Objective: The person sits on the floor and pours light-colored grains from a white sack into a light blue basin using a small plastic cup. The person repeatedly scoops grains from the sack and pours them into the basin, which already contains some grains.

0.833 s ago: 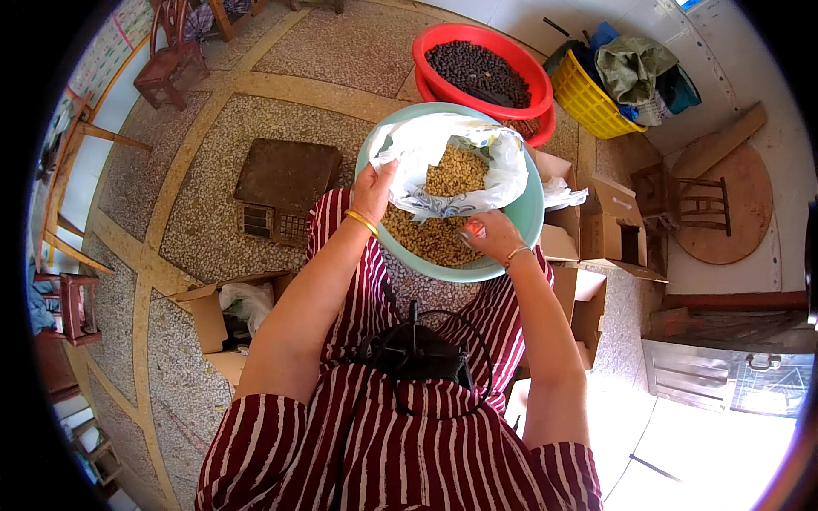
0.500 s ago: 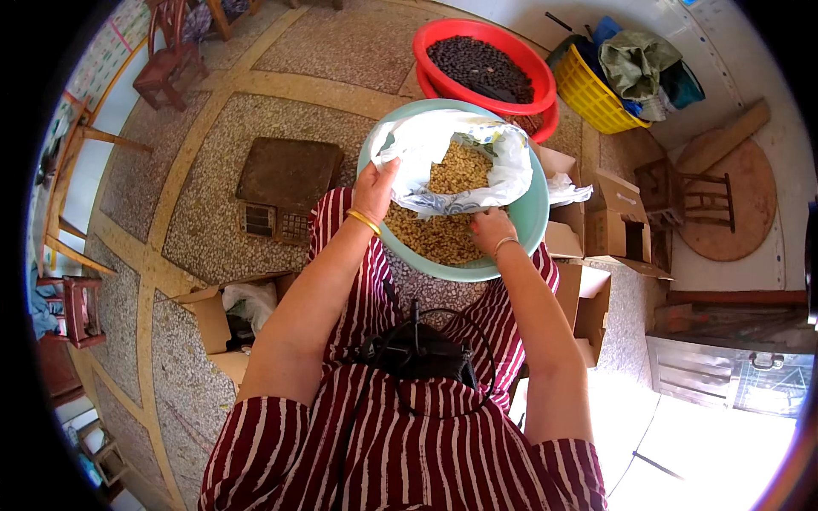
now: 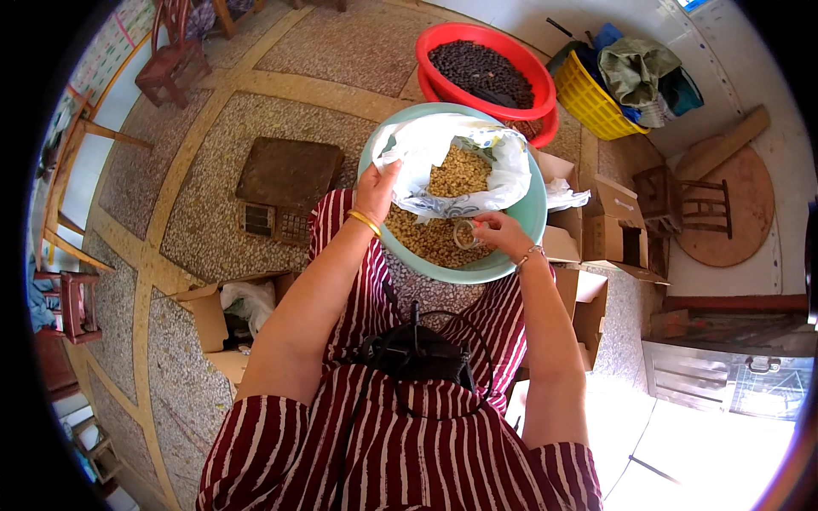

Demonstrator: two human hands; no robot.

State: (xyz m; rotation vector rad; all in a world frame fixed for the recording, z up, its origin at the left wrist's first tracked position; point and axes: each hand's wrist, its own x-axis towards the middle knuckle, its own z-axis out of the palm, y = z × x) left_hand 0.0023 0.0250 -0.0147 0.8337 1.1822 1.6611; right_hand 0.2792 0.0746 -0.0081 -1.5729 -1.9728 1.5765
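Observation:
A pale green basin (image 3: 538, 200) sits between my knees, with a layer of tan kernels or beans (image 3: 426, 238) in it. Inside the basin lies a white plastic bag (image 3: 415, 180), its mouth rolled open over more of the same kernels. My left hand (image 3: 375, 192) grips the bag's left edge. Over the loose kernels in the near part of the basin, my right hand (image 3: 504, 234) is closed on a small clear round cup (image 3: 464, 236). The cup looks tilted; whether it holds anything is unclear.
Beyond the basin stand stacked red basins (image 3: 545, 94) with dark nuts or seeds. A yellow basket (image 3: 592, 98) is at the far right. Cardboard boxes (image 3: 609, 217) flank me on the right, another box (image 3: 209, 319) on the left. A platform scale (image 3: 288, 175) lies on the floor.
My right hand has risen out of the kernels and shifted slightly right, bringing the clear cup into sight. The left hand keeps its hold on the bag.

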